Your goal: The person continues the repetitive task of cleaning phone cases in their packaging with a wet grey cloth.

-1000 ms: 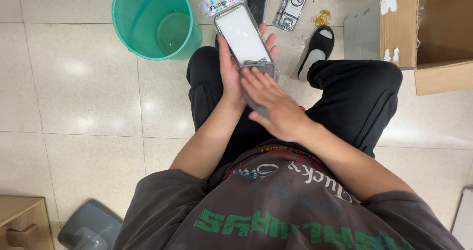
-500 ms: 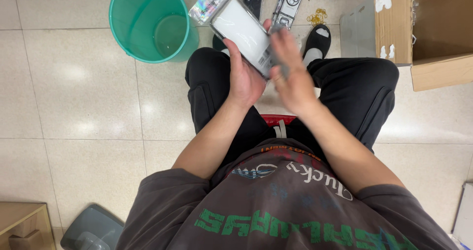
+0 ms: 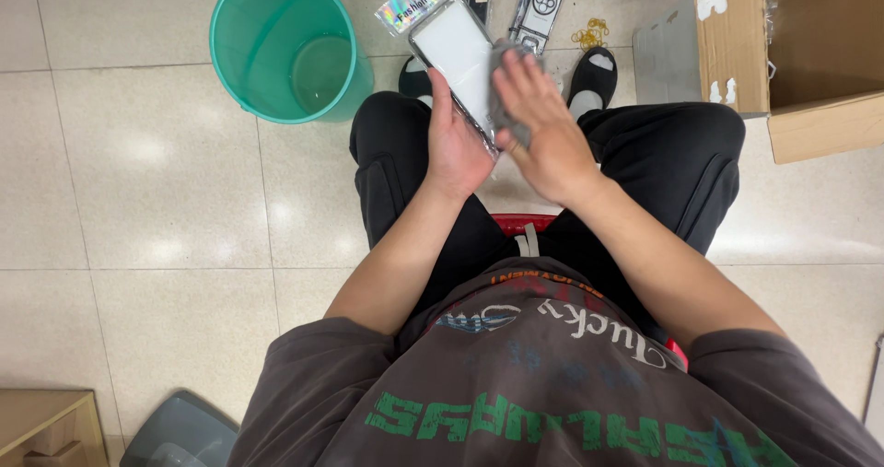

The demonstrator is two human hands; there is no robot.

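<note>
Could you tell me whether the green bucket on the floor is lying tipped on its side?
No, the green bucket stands upright on the tiled floor, its open mouth facing up.

A: View, one only: head-worn, looking straight down over the wearer's chest and lap to the tiled floor point(image 3: 138, 181).

B: Range?

A: Near; both forearms fill the centre, with the green bucket point(image 3: 285, 48) and cardboard box point(image 3: 792, 52) at the top edge (floor items lie beyond the knees).
</note>
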